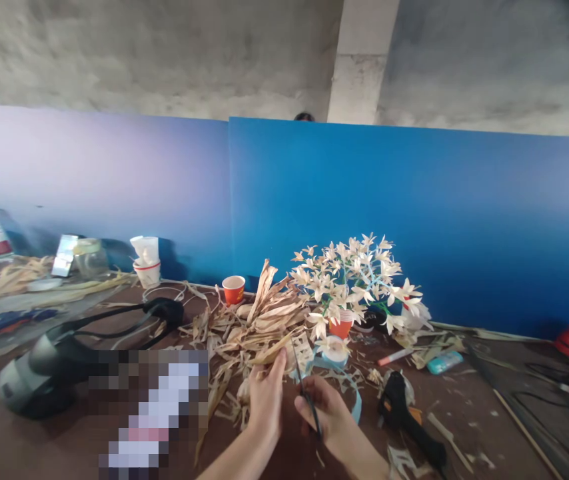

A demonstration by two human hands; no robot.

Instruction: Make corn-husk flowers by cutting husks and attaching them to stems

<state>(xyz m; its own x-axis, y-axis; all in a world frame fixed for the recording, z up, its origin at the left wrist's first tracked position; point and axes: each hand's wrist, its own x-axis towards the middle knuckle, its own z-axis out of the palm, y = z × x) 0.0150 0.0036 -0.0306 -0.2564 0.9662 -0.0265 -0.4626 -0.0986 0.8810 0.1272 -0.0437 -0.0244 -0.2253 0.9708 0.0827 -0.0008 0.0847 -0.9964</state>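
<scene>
My left hand [265, 397] is closed, pinching a strip of dried corn husk [270, 351] between thumb and fingers. In my right hand [332, 410] is a pair of dark scissors [297, 363], the blades pointing up and away from me, close beside the husk. Whether the blades touch the husk I cannot tell. Behind both hands lies a loose heap of dried husks [277, 303]. Just beyond the right hand stands a roll of pale blue ribbon [334, 351], its loose end trailing down to the right. A bunch of cream husk flowers [352, 273] rises from a red paper cup [340, 327].
A black glue gun [404, 417] lies to the right, near a turquoise packet [444, 362] and a marker [395, 357]. A grey and black headset-like device [39, 373] sits at the left. Another red cup [233, 290] stands by the blue partition [414, 187].
</scene>
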